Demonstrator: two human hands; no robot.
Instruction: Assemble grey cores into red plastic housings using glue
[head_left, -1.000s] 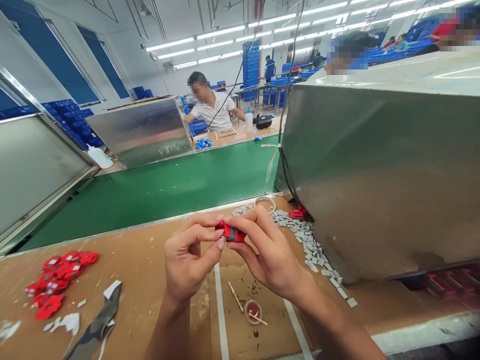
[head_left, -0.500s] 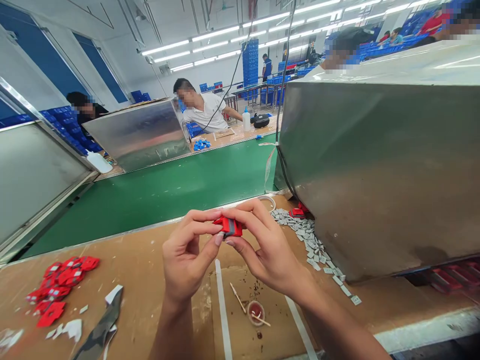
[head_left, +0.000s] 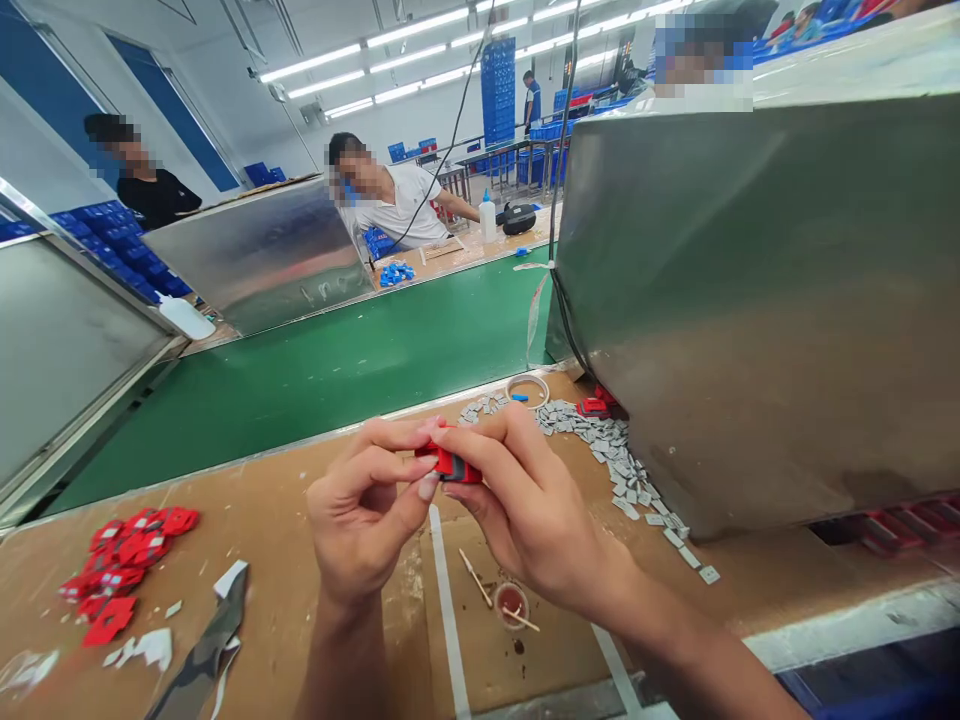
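Red part stays pinched by left hand and right hand grips, now lower, above the surface, gray chips at 2 o'clock.

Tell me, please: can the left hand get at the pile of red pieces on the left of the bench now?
Probably not at once: the left hand pinches the small red part together with the right hand. The bench toward the red pieces looks unobstructed.
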